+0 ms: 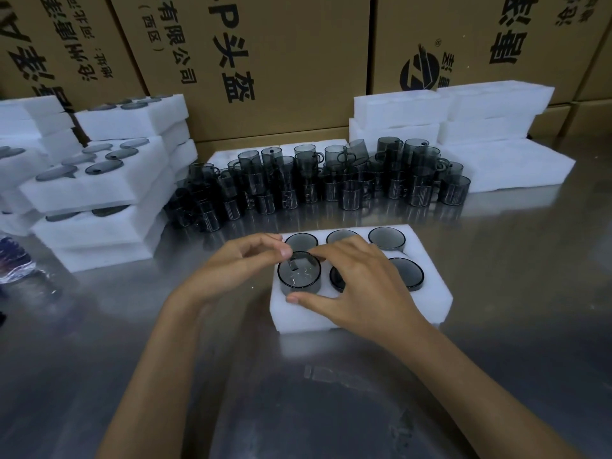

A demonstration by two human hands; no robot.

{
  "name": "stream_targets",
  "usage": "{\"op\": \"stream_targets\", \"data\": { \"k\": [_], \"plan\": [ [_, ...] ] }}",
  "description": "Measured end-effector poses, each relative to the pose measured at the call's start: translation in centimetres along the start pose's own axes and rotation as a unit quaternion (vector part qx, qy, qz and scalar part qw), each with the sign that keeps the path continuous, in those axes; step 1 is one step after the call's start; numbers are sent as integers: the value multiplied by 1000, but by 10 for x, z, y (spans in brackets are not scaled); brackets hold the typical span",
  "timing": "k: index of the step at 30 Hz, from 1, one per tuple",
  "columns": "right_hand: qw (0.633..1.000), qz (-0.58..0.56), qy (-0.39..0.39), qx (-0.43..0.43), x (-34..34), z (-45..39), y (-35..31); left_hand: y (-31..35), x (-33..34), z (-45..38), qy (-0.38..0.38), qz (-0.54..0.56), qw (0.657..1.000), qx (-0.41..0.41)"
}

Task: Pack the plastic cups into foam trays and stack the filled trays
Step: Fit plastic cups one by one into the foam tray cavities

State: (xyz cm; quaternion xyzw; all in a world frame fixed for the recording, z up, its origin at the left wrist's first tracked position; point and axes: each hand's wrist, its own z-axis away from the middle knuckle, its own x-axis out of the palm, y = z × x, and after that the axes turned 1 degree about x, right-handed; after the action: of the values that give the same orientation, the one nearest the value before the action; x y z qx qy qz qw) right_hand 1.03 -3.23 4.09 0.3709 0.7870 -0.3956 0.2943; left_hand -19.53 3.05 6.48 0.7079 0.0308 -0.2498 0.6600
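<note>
A white foam tray lies on the metal table in front of me, with several smoky grey plastic cups sunk in its holes. The cup in the near-left hole stands higher than the others. My left hand pinches its far rim with thumb and fingertips. My right hand spans the same cup, fingers at the far rim and thumb on the foam at its near side, hiding most of the middle near cup. A crowd of loose grey cups stands stacked behind the tray.
Filled foam trays are stacked at the left. Empty foam trays are piled at the back right. Cardboard boxes wall off the rear. A crinkled plastic bag lies at the far left edge.
</note>
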Motion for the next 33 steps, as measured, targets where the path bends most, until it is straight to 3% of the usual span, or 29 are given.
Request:
{"op": "stream_targets", "data": {
  "k": [12,17,21,28,33],
  "plan": [
    [997,42,-65,-11,-1,-2,3,-9,-1,-1,-24,-5,1000,-20],
    [995,68,-39,-56,2,3,-4,-14,3,-3,-24,57,996,-59],
    [994,81,-67,-42,5,3,-3,-15,7,-2,-23,116,989,-90],
    [993,75,-75,-58,9,2,4,-19,8,-3,-35,142,986,-81],
    [991,83,-75,-74,8,2,7,-22,11,-9,-31,99,993,-62]
  ]
}}
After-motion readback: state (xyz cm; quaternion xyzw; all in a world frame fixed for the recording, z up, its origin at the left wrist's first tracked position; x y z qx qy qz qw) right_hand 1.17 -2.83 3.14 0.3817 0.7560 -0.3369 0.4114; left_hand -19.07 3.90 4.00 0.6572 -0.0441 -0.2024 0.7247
